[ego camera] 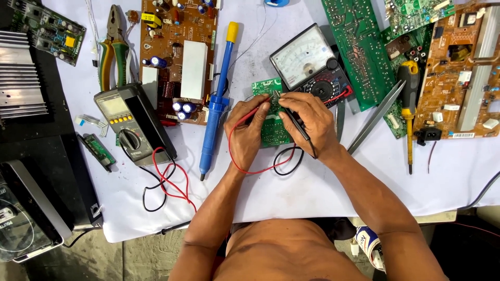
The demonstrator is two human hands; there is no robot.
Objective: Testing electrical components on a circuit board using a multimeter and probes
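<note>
My left hand (246,134) pinches a red test probe, its tip touching a small green circuit board (271,130) on the white cloth. My right hand (308,120) grips a black test probe (301,131) like a pen, its tip also down on the same board. Red and black leads (271,165) loop below my hands and run toward an analog multimeter (310,65) just behind the board. Most of the small board is hidden under my fingers.
Left lie a blue desoldering pump (217,101), a digital multimeter (131,122), pliers (113,49) and a brown circuit board (179,52). Right: green boards (359,47), tweezers (376,117), a yellow-handled screwdriver (409,104), an orange board (461,73). A black heatsink unit (23,78) is far left.
</note>
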